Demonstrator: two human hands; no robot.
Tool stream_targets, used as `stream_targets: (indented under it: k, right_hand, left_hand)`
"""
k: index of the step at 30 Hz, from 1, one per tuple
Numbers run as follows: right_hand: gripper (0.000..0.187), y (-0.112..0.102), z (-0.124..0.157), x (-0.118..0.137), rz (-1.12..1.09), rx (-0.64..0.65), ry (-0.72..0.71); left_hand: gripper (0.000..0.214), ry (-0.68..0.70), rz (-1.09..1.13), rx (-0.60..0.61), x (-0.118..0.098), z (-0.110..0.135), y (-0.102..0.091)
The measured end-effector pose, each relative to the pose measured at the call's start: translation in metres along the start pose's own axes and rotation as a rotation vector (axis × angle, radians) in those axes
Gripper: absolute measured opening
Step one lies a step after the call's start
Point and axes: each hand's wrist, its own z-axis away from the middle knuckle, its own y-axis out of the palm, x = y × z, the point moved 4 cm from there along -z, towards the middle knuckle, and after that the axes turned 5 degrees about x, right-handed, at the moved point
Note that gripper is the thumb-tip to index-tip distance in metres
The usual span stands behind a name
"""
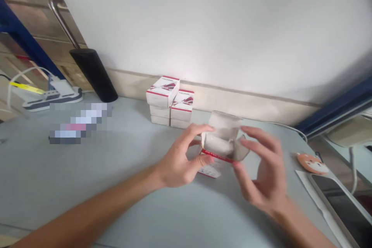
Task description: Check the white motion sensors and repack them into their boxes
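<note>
A small white cardboard box with a red band along its front edge stands with its lid raised at the back. Inside it lies a whitish rounded item, too blurred to name. My left hand grips the box's left side, thumb in front and index finger along the top. At the right side my right hand holds the box between thumb and fingers, the thumb at the front corner and the fingertips by the side flap. Below the red band a printed white panel shows; whether it belongs to the same box I cannot tell.
Behind, against the wall, stand two stacks of similar closed boxes. On the left are a blurred-out object, a black padded cylinder and a power strip. At right lie an orange animal-faced item and a dark-screened device.
</note>
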Motion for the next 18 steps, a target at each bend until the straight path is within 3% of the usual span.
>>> stream_targets:
  k: [2, 4, 6, 8, 10, 14, 18]
  right_hand:
    - [0.045, -0.008, 0.000, -0.013, -0.010, -0.149, 0.076]
    - [0.035, -0.008, 0.002, -0.036, 0.074, -0.141, 0.223]
    - [0.024, 0.003, 0.008, -0.063, 0.197, 0.074, 0.353]
    - [0.025, 0.019, 0.018, -0.085, 0.278, 0.309, 0.362]
    - [0.030, 0.033, 0.029, -0.100, 0.313, 0.445, 0.355]
    - [0.019, 0.044, 0.037, -0.103, 0.343, 0.491, 0.352]
    - [0.012, 0.031, 0.022, -0.087, 0.316, 0.438, 0.274]
  left_hand:
    - [0.042, 0.105, -0.114, -0.066, -0.002, 0.000, -0.005]
    - [0.043, 0.251, -0.245, -0.144, -0.003, -0.001, -0.012]
    - [0.047, 0.379, -0.383, -0.186, -0.001, -0.002, -0.018]
    - [0.050, 0.433, -0.461, -0.210, 0.003, -0.003, -0.023]
    - [0.052, 0.438, -0.487, -0.221, 0.007, -0.004, -0.025]
    - [0.056, 0.464, -0.482, -0.225, 0.006, -0.002, -0.022]
    - [0.054, 0.449, -0.408, -0.213, 0.003, 0.000, -0.015]
